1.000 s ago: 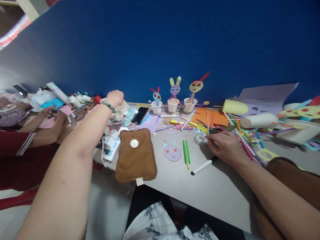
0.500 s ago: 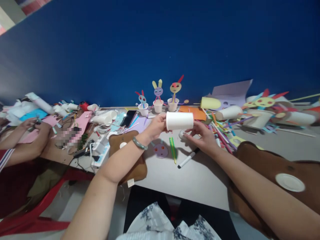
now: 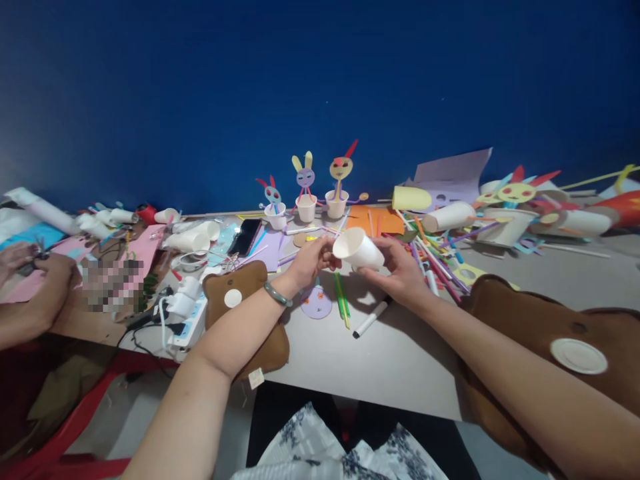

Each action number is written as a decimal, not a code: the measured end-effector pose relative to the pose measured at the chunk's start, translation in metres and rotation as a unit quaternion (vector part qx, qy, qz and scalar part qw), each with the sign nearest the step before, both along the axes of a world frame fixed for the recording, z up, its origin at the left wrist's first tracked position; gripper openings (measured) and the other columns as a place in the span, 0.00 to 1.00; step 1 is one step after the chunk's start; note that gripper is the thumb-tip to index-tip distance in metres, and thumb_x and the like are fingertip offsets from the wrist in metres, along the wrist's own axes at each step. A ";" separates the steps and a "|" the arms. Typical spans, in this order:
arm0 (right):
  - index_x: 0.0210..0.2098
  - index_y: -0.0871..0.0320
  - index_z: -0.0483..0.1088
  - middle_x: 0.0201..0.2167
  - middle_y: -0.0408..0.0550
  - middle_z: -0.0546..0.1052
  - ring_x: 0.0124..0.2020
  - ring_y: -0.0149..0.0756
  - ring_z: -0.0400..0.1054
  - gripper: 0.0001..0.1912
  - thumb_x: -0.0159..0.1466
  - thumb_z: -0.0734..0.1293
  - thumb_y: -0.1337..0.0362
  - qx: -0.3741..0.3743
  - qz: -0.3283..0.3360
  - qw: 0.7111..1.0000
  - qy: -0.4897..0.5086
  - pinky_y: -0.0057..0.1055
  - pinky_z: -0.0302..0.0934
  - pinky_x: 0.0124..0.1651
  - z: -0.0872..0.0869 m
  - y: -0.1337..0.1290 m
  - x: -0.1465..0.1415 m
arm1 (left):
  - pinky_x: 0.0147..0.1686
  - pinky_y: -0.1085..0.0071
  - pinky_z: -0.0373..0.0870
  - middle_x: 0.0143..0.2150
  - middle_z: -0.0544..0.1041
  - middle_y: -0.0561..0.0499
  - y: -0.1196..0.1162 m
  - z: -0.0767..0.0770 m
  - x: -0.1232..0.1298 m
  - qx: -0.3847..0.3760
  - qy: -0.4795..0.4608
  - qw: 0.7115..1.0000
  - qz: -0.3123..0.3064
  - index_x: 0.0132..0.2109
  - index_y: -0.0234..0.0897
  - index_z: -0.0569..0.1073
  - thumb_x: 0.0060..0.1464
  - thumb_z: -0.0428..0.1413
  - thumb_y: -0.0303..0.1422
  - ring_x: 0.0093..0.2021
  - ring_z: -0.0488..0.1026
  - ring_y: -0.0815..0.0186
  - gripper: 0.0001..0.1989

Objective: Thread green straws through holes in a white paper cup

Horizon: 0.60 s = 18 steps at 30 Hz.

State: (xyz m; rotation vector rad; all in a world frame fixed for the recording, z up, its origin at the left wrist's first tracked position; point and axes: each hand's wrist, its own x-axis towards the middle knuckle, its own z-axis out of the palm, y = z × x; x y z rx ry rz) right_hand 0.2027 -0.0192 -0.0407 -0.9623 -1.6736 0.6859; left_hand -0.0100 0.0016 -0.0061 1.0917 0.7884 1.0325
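Note:
A white paper cup (image 3: 361, 249) is held above the table, tilted with its open mouth toward the left. My right hand (image 3: 400, 270) grips it around the base end, thumb below. Beside the cup's rim is my left hand (image 3: 314, 261), its fingers bent close to the mouth; whether they hold anything is too small to tell. Below the hands lie a round purple paper face (image 3: 317, 303), green and yellow strips (image 3: 342, 300) and a white marker (image 3: 371, 318) with a black cap.
Three paper-cup figures (image 3: 306, 208) stand at the back. A brown plush cushion (image 3: 270, 340) lies left, another (image 3: 530, 347) right. Colored sticks (image 3: 440, 267), a phone (image 3: 245, 237) and a power strip (image 3: 193, 321) surround the work area. Another person's hands (image 3: 53, 273) are at far left.
The cup has turned from lying sideways to showing its open mouth. My right hand has closed farther around it, and my left hand has come off its rim. The view has shifted slightly right.

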 end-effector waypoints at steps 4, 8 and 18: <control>0.54 0.52 0.68 0.50 0.53 0.79 0.49 0.48 0.76 0.31 0.57 0.76 0.48 -0.070 0.013 0.993 0.089 0.45 0.73 0.50 0.000 0.001 -0.006 | 0.44 0.70 0.72 0.43 0.80 0.48 -0.004 0.001 0.000 0.058 -0.012 0.997 -0.042 0.47 0.37 0.77 0.45 0.66 0.35 0.42 0.76 0.66 0.20; 0.61 0.53 0.67 0.59 0.55 0.76 0.57 0.49 0.73 0.31 0.63 0.71 0.49 -0.047 0.064 0.997 0.005 0.46 0.68 0.59 0.004 -0.012 -0.015 | 0.53 0.64 0.71 0.47 0.80 0.46 -0.016 0.000 0.008 0.097 0.028 0.993 -0.063 0.46 0.38 0.77 0.34 0.74 0.34 0.48 0.75 0.60 0.29; 0.49 0.56 0.77 0.45 0.55 0.83 0.46 0.46 0.77 0.18 0.71 0.59 0.56 -0.054 -0.224 0.860 -0.455 0.38 0.66 0.48 0.045 0.003 0.039 | 0.48 0.67 0.71 0.40 0.80 0.50 -0.009 0.001 -0.001 0.105 -0.006 0.992 0.067 0.42 0.38 0.76 0.37 0.74 0.40 0.42 0.76 0.65 0.25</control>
